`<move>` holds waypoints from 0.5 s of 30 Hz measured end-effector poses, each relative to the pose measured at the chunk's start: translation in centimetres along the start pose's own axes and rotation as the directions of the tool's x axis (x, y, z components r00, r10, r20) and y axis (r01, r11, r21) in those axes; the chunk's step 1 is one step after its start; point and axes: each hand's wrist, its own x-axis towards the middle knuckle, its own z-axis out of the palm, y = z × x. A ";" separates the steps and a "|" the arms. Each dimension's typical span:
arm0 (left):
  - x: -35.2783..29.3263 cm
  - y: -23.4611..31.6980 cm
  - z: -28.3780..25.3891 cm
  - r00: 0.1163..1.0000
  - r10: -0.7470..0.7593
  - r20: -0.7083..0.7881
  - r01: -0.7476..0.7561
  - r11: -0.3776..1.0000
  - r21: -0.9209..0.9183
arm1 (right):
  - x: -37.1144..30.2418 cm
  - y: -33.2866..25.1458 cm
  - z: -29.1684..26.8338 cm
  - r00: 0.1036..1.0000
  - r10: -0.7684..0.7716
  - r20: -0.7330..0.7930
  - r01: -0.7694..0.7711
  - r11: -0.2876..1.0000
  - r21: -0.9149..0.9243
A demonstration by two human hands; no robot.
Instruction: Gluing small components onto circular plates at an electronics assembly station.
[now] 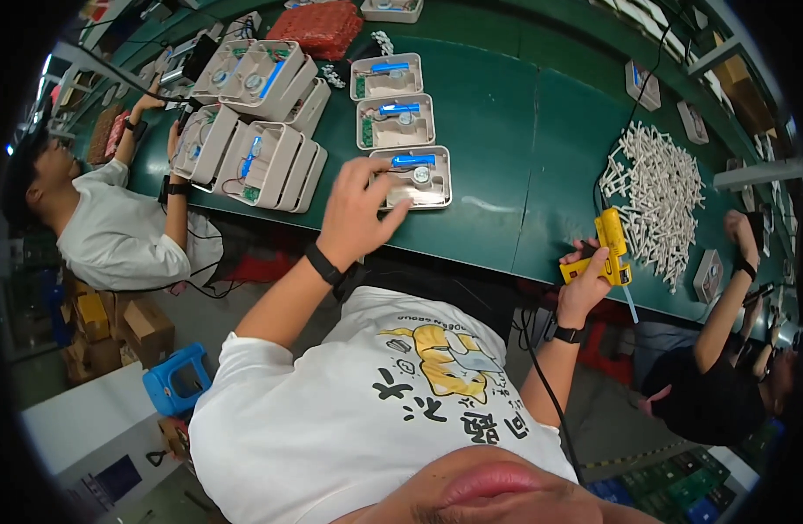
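Note:
My left hand (359, 208) is over the left side of the nearest white plastic casing (443, 199), thumb and fingers apart, covering part of it. Inside that casing I see a blue cylindrical battery (413, 161) and a round silvery part (421, 177). Whether my fingertips touch the casing, I cannot tell. Off to the right, my right hand (586, 281) is closed around a yellow glue gun (612, 232). A translucent glue stick (631, 306) pokes out of its near end, beyond the table edge.
Two similar casings (396, 120) line up behind the nearest one. Stacked casings (275, 166) stand to the left, near a co-worker in white (130, 218). A heap of small white pieces (654, 196) covers the table at right. Another co-worker (711, 375) sits there. A black cable (541, 375) hangs beside my right arm.

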 end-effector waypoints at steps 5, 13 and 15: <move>-1.1 1.3 2.5 0.973 0.185 0.138 -0.149 0.960 -0.237 | 0.5 -0.5 0.5 1.000 0.013 0.014 -0.012 0.998 -0.063; 2.6 3.0 4.1 0.975 -0.004 0.221 0.061 0.965 -0.255 | -0.1 -0.1 0.9 1.000 0.001 -0.012 -0.001 1.000 -0.026; 3.8 3.2 4.0 0.968 -0.033 0.249 0.065 0.991 -0.119 | -0.1 -0.3 1.0 1.000 -0.017 0.010 0.018 0.998 -0.056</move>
